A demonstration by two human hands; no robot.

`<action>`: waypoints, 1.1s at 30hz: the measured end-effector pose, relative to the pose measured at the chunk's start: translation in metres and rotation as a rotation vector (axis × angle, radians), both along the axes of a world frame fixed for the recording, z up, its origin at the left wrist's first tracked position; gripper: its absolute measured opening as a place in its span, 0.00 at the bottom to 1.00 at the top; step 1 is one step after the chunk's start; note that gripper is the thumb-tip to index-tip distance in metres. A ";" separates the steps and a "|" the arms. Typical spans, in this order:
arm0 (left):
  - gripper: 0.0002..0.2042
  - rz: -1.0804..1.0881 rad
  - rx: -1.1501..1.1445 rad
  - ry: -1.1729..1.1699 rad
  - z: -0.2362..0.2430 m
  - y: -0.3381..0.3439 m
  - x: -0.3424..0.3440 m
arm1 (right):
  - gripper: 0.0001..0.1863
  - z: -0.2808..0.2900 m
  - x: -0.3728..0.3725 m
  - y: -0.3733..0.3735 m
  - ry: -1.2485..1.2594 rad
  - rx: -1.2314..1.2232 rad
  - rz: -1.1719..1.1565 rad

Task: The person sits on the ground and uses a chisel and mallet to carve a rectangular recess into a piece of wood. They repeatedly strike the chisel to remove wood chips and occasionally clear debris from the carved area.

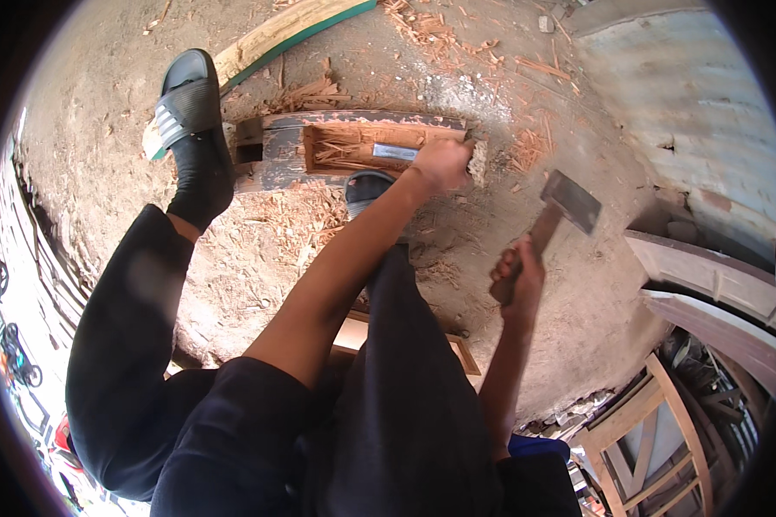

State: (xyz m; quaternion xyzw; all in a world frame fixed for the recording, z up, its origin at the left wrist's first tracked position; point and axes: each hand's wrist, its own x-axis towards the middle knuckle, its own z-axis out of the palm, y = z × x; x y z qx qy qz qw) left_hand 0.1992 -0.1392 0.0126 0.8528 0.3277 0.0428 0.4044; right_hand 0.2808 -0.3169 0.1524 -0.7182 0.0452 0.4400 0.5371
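Observation:
My left hand [440, 164] is closed on a chisel, whose flat silver blade [394, 151] lies along a rectangular recess cut into a worn, dark-painted wooden piece [280, 153] on the ground. The recess shows bare reddish wood. My right hand [519, 274], below and to the right, grips a hammer [572, 201] by its handle, the metal head raised over the ground. My feet in black slides are by the piece, the left one [185, 95] at its left end, the other [366, 187] against its near side, partly behind my left arm.
A long plank with a green edge [289, 30] lies beyond, among wood shavings [422, 26]. At right are a corrugated metal sheet [672, 95], stacked boards [707, 267] and a wooden frame [647, 439]. Bicycle parts [17, 353] show at far left.

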 end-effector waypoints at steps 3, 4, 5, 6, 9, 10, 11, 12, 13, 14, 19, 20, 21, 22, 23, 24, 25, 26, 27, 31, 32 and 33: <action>0.21 -0.018 -0.013 0.036 -0.002 0.001 0.002 | 0.10 -0.010 -0.023 0.006 0.119 -0.086 0.213; 0.22 -0.018 -0.004 0.033 -0.001 0.001 0.005 | 0.10 -0.009 -0.020 0.003 0.121 -0.099 0.202; 0.22 -0.010 0.005 0.043 -0.002 0.001 0.003 | 0.10 -0.009 -0.020 0.000 0.135 -0.110 0.198; 0.23 -0.003 0.014 0.053 -0.002 0.001 0.001 | 0.10 -0.009 -0.018 -0.002 0.149 -0.122 0.194; 0.23 -0.043 -0.007 0.061 -0.005 -0.002 0.001 | 0.11 -0.012 0.000 -0.007 0.118 0.021 0.017; 0.23 -0.031 0.017 0.062 -0.007 0.000 0.000 | 0.11 -0.012 0.002 -0.007 0.117 0.075 -0.044; 0.22 -0.032 0.032 0.058 -0.008 -0.004 0.001 | 0.10 -0.013 0.000 -0.001 0.089 0.092 -0.108; 0.22 -0.031 0.052 0.048 -0.008 -0.004 0.004 | 0.10 -0.017 -0.006 0.003 0.052 0.070 -0.096; 0.22 -0.033 0.060 0.044 -0.008 -0.005 0.006 | 0.09 -0.023 -0.016 0.006 0.014 0.049 -0.085; 0.22 -0.033 0.070 0.043 -0.010 -0.005 0.006 | 0.09 -0.027 -0.024 0.008 -0.019 0.029 -0.071; 0.22 -0.004 0.075 0.049 -0.016 -0.002 0.008 | 0.11 -0.009 -0.024 -0.008 0.127 -0.153 0.240; 0.21 0.002 0.091 0.032 -0.017 -0.003 0.006 | 0.11 -0.005 -0.018 -0.013 0.115 -0.168 0.225; 0.21 0.009 0.107 0.015 -0.019 -0.004 0.005 | 0.11 -0.003 -0.012 -0.015 0.104 -0.183 0.210; 0.21 0.001 0.104 0.039 -0.021 -0.001 0.005 | 0.11 -0.003 -0.004 -0.013 0.088 -0.096 0.151; 0.20 -0.024 0.085 0.059 -0.017 -0.005 0.006 | 0.11 -0.004 0.003 -0.016 0.071 -0.027 0.074; 0.19 -0.046 0.076 0.077 -0.016 -0.006 0.007 | 0.10 -0.005 0.006 -0.011 0.050 0.053 0.000; 0.18 -0.046 0.075 0.077 -0.015 -0.009 0.007 | 0.10 -0.010 0.002 -0.002 -0.022 0.078 -0.098; 0.18 -0.044 0.078 0.075 -0.014 -0.009 0.009 | 0.10 -0.017 -0.004 0.003 -0.035 0.061 -0.068; 0.17 -0.040 0.086 0.074 -0.014 -0.007 0.010 | 0.10 -0.026 -0.010 0.007 -0.047 0.049 -0.036; 0.15 -0.004 0.128 0.059 -0.019 -0.011 0.011 | 0.10 -0.009 -0.017 0.004 0.097 -0.164 0.279; 0.15 -0.011 0.125 0.060 -0.020 -0.012 0.008 | 0.10 -0.006 -0.016 0.003 0.139 -0.197 0.321; 0.14 -0.018 0.121 0.061 -0.021 -0.012 0.007 | 0.11 -0.003 -0.013 0.001 0.141 -0.193 0.305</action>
